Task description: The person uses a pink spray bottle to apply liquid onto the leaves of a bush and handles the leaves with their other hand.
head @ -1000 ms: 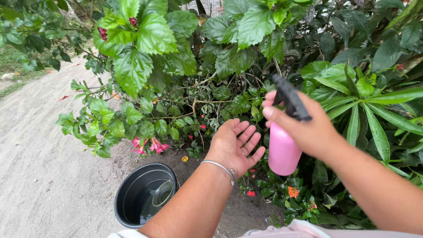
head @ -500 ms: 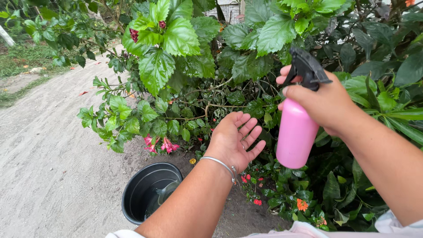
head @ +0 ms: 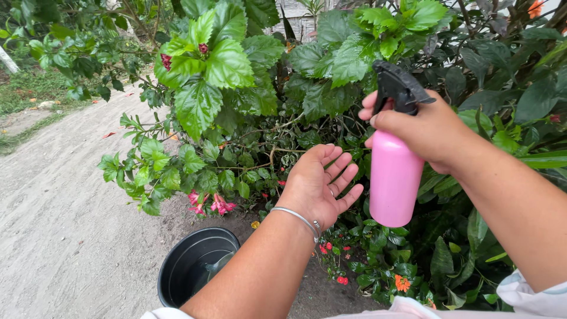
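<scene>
The right hand (head: pixel 428 133) gripped the pink spray bottle (head: pixel 393 183) at its neck; light, smooth plastic, probably slippery wet. The left hand (head: pixel 322 186) lay open just beside it.

One pink spray bottle, nothing else packaged or printed.

The spray bottle (head: pixel 394 177) stands upright at about three o'clock from the picture's centre: a plain, smooth pink cylinder with a rounded shoulder and a black trigger head at its twelve o'clock. No label shows on its visible side; no signs or screens appear.
</scene>
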